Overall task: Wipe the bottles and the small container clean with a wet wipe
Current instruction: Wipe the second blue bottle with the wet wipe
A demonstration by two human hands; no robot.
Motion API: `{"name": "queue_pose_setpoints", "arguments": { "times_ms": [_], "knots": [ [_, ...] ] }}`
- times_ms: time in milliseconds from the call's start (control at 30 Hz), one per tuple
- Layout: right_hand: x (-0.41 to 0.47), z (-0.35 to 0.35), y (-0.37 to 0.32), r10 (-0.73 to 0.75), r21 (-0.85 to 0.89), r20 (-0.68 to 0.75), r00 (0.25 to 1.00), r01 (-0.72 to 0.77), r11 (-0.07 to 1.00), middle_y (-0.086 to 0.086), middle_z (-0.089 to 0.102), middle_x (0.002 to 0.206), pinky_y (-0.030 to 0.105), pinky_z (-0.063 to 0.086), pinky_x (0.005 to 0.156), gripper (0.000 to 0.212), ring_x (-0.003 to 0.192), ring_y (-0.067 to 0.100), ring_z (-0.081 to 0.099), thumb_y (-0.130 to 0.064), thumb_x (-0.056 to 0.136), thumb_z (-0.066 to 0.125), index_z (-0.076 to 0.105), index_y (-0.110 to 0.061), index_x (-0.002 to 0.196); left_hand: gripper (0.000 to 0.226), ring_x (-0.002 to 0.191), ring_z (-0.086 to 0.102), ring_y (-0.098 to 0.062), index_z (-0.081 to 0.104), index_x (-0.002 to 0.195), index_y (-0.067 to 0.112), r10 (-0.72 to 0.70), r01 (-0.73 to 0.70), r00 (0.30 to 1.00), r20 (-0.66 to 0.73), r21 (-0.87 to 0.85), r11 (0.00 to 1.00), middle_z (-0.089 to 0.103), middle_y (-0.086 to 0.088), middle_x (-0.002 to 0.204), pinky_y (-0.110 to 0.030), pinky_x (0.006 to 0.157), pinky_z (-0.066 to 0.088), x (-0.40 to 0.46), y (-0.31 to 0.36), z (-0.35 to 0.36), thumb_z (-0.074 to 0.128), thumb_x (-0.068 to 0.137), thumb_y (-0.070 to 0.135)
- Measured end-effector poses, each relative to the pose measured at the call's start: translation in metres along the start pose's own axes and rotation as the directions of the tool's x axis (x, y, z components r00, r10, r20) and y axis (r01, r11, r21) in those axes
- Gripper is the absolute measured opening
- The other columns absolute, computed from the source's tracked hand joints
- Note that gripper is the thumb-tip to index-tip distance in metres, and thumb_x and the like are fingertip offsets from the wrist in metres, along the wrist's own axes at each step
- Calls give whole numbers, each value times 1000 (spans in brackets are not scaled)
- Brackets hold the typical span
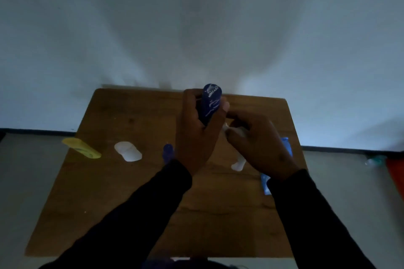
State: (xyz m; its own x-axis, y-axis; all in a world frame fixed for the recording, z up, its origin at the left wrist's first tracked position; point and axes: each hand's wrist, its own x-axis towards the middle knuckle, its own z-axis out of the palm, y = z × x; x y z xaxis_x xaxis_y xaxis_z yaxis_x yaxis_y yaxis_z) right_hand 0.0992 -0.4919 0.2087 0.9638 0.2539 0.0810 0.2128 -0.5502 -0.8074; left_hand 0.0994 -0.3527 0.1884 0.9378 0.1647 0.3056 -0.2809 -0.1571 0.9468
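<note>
The wooden table [109, 203] carries a yellow bottle [82, 148] at its left, a white bottle [127, 151] beside it, a small dark blue bottle [168, 152] half hidden behind the left wrist, another white bottle [238, 164] under the right hand, and a blue wipes pack [265, 183] at the right edge. Above the middle, the left hand [194, 135] grips a tall blue bottle [211, 103] held upright, fingers wrapped round its lower body, while the right hand [255, 142] pinches a bunched white wet wipe [237, 131] just beside the bottle's base. The step in hand looks like wiping this blue bottle; next the wipe likely needs pressing against its side and drawing along it while the left hand turns it.
</note>
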Motion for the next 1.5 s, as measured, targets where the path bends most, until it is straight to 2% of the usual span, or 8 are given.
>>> {"name": "queue_pose_setpoints", "arguments": {
  "times_ms": [100,233,433,667,933,1100,1300,1500],
  "knots": [
    [-2,-20,-32,-87,92,-165,982,104,990,-12,69,90,12,50,68,27,84,1,65,-19,81,73,69,-20,108,29,60,56,-28,45,107,8,28,-35,998,-63,-116,993,63,-9,81,-41,54,48,8,39,-7,62,93,28],
    [-11,-32,-60,-142,243,-289,947,216,946,-12,68,97,13,52,72,31,89,1,66,-7,76,77,66,-16,103,24,61,60,-26,46,109,8,-195,162,976,-103,-263,951,64,-3,72,-36,59,52,7,64,-16,57,96,26],
    [-32,-37,-73,-167,174,-510,844,291,941,-11,69,74,17,52,58,5,68,8,66,-14,83,71,68,-15,87,46,63,54,-31,64,86,8,-439,512,858,265,-503,696,58,-19,77,-38,61,50,-15,81,-41,44,95,48],
    [-47,-15,-63,-201,4,-543,816,242,970,-11,61,80,11,45,59,5,71,4,60,-25,85,67,63,-28,84,56,65,54,-29,60,113,9,-408,683,725,555,-501,531,57,-17,83,-36,62,48,-45,88,-51,36,95,57],
    [-70,5,-73,-450,-189,-387,805,408,893,-6,58,104,8,45,73,21,92,-3,56,-10,88,63,68,-18,107,65,65,57,-29,69,104,10,-410,663,736,538,-455,594,59,-19,80,-36,62,51,-53,92,-49,30,92,61],
    [-77,5,-85,-458,-133,-325,827,440,888,-3,56,100,24,50,71,12,90,11,58,-15,85,69,72,-15,96,80,110,49,-44,61,122,5,-428,623,779,459,-489,611,51,-30,120,-52,101,40,-53,89,-48,40,85,73],
    [-63,-3,-84,-387,-182,-562,731,347,920,-4,62,87,13,46,69,9,79,-1,56,-10,82,74,68,-14,87,88,70,58,-35,72,103,11,-409,556,819,402,-384,737,65,-23,85,-37,61,51,-59,84,-35,35,72,84],
    [-75,8,-82,-477,-161,-459,750,458,874,0,62,87,19,48,67,4,79,7,59,-12,84,69,68,-11,88,97,81,65,-41,66,108,7,-372,497,852,368,-348,795,67,-26,94,-45,71,55,-66,82,-38,32,69,89]
  ]
}}
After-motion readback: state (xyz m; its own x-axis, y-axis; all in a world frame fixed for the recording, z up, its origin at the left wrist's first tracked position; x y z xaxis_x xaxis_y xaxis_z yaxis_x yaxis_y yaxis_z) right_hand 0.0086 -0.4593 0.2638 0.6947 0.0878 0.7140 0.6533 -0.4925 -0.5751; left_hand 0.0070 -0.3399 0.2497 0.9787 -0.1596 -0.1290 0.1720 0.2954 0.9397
